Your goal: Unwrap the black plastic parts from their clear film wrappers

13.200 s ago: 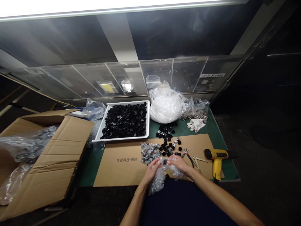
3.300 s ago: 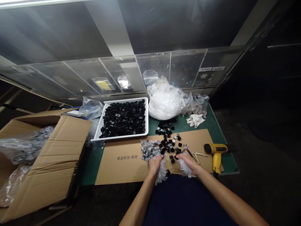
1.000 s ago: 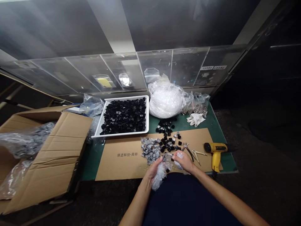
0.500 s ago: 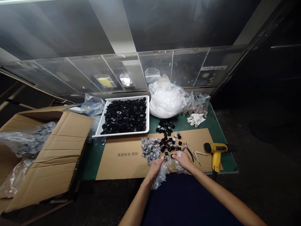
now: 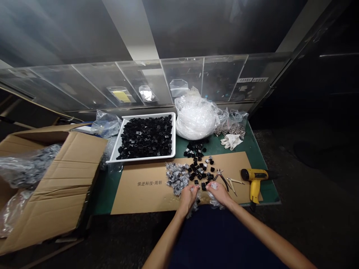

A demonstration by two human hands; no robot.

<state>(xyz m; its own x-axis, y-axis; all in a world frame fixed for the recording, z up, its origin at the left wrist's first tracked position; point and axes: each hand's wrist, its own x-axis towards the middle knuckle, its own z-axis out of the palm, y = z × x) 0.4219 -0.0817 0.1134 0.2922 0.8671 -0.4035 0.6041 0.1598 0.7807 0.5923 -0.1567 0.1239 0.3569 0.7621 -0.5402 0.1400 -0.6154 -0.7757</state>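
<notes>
Close to my body at the cardboard sheet's front edge, my left hand [image 5: 187, 198] is closed, with crumpled clear plastic film [image 5: 194, 211] hanging below its fingers. To its right my right hand [image 5: 219, 192] pinches another piece of clear plastic [image 5: 214, 201]. Whether a small part is inside either piece is hidden by the fingers. In the gap between the hands lies a small black part [image 5: 203, 185]. Beyond them is a loose group of black parts [image 5: 193, 168], some with silver faces. A pile of parts wrapped in clear plastic [image 5: 177, 178] lies left of that group.
A white tray [image 5: 174, 140] of black parts stands behind the cardboard sheet [image 5: 129, 196]. Cutters [image 5: 223, 181], tweezers [image 5: 232, 185] and a yellow heat gun [image 5: 255, 183] lie right. Behind are a large plastic bag [image 5: 196, 117] and a glove [image 5: 231, 141]; an open carton [image 5: 67, 179] stands left.
My left hand has turned and shifted slightly, and less plastic hangs below it. My right hand has drawn back from a black part, which now sits between the hands. The view has shifted slightly.
</notes>
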